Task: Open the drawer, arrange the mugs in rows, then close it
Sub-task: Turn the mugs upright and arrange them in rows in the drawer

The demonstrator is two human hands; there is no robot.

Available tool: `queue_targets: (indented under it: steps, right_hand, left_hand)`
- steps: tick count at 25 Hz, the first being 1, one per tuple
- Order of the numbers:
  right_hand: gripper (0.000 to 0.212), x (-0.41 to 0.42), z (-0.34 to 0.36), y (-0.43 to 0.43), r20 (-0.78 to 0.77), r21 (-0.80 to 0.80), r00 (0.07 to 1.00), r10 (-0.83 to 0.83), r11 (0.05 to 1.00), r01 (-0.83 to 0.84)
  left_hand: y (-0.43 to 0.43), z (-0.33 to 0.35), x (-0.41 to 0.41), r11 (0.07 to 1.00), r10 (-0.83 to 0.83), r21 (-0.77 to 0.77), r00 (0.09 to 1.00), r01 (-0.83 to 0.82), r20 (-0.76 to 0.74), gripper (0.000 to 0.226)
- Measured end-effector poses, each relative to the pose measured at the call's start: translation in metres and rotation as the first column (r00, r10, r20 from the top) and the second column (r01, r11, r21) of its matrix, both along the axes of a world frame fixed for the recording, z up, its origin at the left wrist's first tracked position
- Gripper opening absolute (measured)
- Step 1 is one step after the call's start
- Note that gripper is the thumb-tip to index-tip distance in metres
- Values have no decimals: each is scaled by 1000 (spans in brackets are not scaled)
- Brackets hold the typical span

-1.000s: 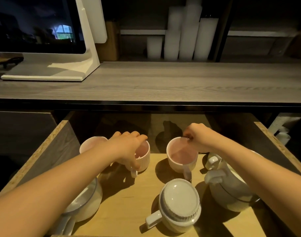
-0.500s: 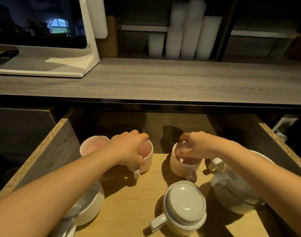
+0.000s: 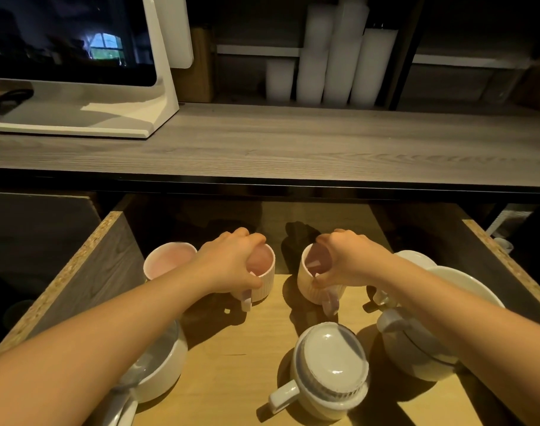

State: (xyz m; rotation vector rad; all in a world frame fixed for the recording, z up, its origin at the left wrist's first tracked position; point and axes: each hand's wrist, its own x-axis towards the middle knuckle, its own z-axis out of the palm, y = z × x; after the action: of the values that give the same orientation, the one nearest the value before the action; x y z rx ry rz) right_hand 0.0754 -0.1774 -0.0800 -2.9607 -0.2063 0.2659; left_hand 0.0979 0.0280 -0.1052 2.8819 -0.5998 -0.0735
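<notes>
**Both hands on ribbed mugs, mid-arranging**

My left hand pinches the rim of one ribbed pink mug; my right hand grips another ribbed mug, tilted and seemingly lifted. The drawer stands open, so I judge this is the arranging step. Next I should set both level beside the third pink mug. The upturned white mug, teapot and bowl crowd the front.

Drawer open. 3 pink ribbed mugs upright in back row: left mug, middle mug, right mug tilted.
</notes>
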Motion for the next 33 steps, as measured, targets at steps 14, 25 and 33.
queue_targets:
  steps: [14, 25, 33]
  right_hand:
    - [64, 2, -4, -2, -6, -19, 1000, 16, 1000, -16]
    - [42, -51, 32, 35, -237, -185, 920, 312, 915, -358]
    - [52, -56, -1, 41, -584, -180, 790, 186, 920, -349]
  left_hand:
    - [-1, 0, 2, 1000, 6, 0, 998, -6, -56, 75]
    - [-7, 37, -19, 990, -99, 79, 976, 116, -194, 70]
    - [-6, 33, -24, 977, -109, 143, 948, 158, -300, 65]
